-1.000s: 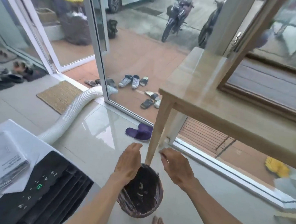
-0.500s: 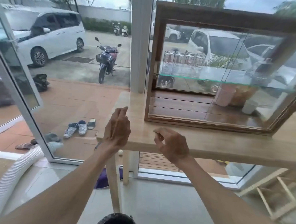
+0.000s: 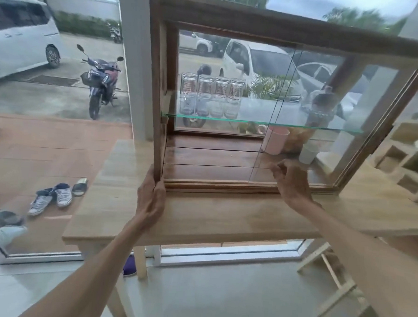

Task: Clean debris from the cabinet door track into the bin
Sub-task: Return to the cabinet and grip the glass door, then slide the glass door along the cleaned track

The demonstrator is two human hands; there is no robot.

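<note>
A dark wooden cabinet (image 3: pixel 158 83) with sliding glass doors stands on a light wooden table (image 3: pixel 224 217). Its door track (image 3: pixel 214 183) runs along the bottom front edge. My left hand (image 3: pixel 151 196) grips the cabinet's lower left corner post. My right hand (image 3: pixel 290 179) is at the track near the edge of the sliding glass door (image 3: pixel 326 116), fingers curled together; I cannot tell whether anything is pinched in them. The left half of the cabinet stands open. The bin is out of view.
Several glasses (image 3: pixel 211 95) stand on the glass shelf (image 3: pixel 253 122). A pink cup (image 3: pixel 275 140) and a white cup (image 3: pixel 307 153) sit on the cabinet floor. A wooden rack (image 3: pixel 406 166) is at right. Shoes (image 3: pixel 53 197) and a motorbike (image 3: pixel 99 80) are outside the window.
The view rose from the bin on the floor to the cabinet. Both hands moved forward: the left took hold of the cabinet corner, the right reached the track.
</note>
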